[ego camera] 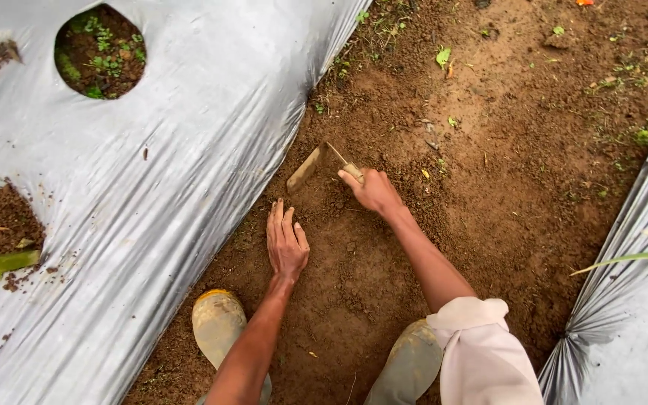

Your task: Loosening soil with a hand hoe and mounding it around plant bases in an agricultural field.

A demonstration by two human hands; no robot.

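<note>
the right hand (373,191) is closed around the handle of a small flat-bladed metal hand hoe (310,166), whose blade lies up-left of the hand, long axis slanting toward the silver plastic mulch sheet (189,150). the left hand (286,244), open and empty, rests flat on the brown soil furrow (489,135), just below the blade.

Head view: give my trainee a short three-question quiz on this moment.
1. True or false: the left hand lies flat, palm down, on the bare brown soil.
2. What does the right hand have its grip on? A) the small soil-caked hand hoe B) the silver plastic mulch sheet C) a boot
3. Which thing shows a round hole with small green weeds in it?

Key: 1 true. 2 A. 3 the silver plastic mulch sheet.
</note>
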